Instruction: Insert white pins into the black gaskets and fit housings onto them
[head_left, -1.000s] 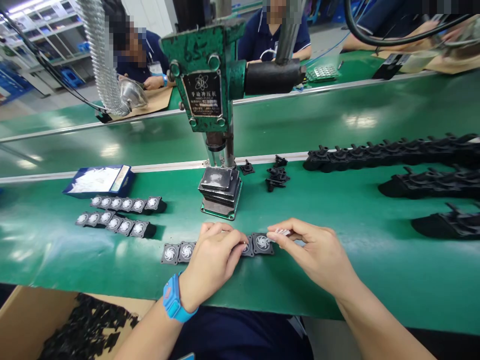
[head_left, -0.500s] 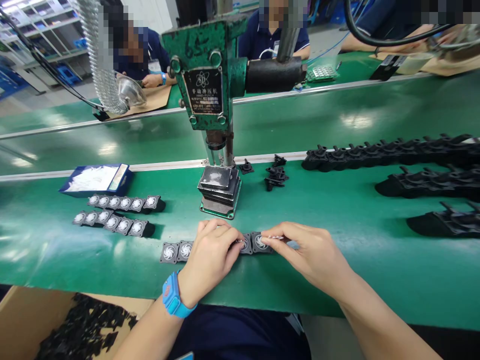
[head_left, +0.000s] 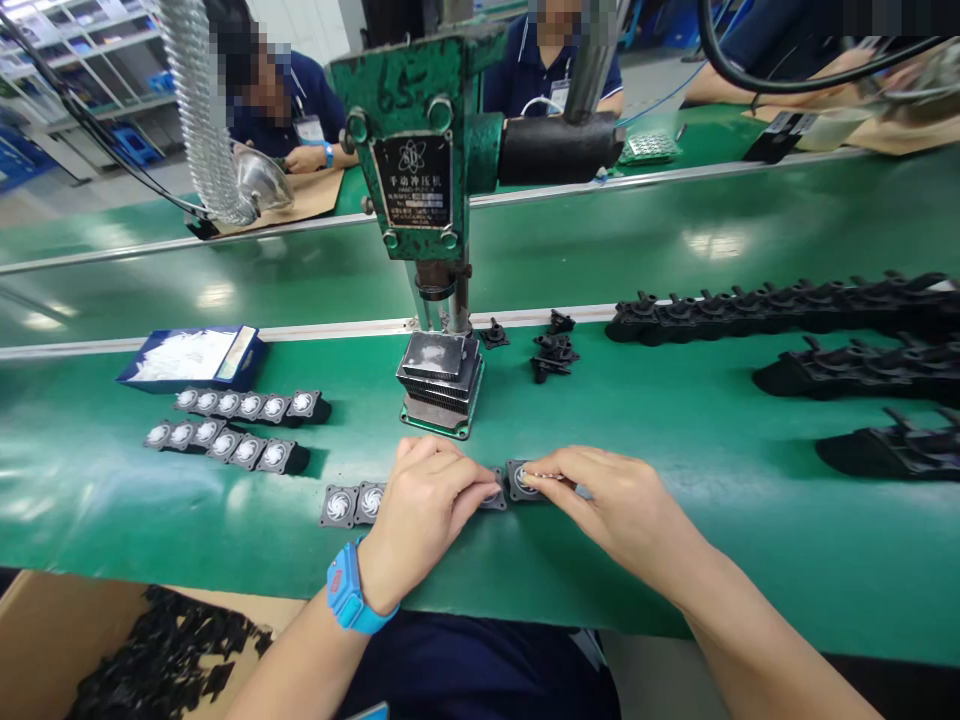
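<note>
A row of small black square parts with white swirl centres [head_left: 352, 503] lies on the green bench near its front edge. My left hand [head_left: 420, 520], with a blue watch on the wrist, rests curled over the middle of that row, fingertips pressing on one part. My right hand [head_left: 611, 500] pinches a thin white piece at the rightmost part [head_left: 519, 478] of the row. Just behind the hands stands a green manual press [head_left: 420, 150] with a dark metal block [head_left: 439, 375] under its ram.
Two finished rows of swirl parts [head_left: 240, 425] and a blue box [head_left: 195, 357] lie at left. Long rows of black parts [head_left: 787, 305] fill the right. Loose black parts [head_left: 553, 352] sit by the press. A cardboard box of black pieces [head_left: 150, 660] is below the bench. People sit across the belt.
My right hand has slid left, bringing the white piece onto the rightmost part. My left hand has stayed on the row, shifting only slightly.
</note>
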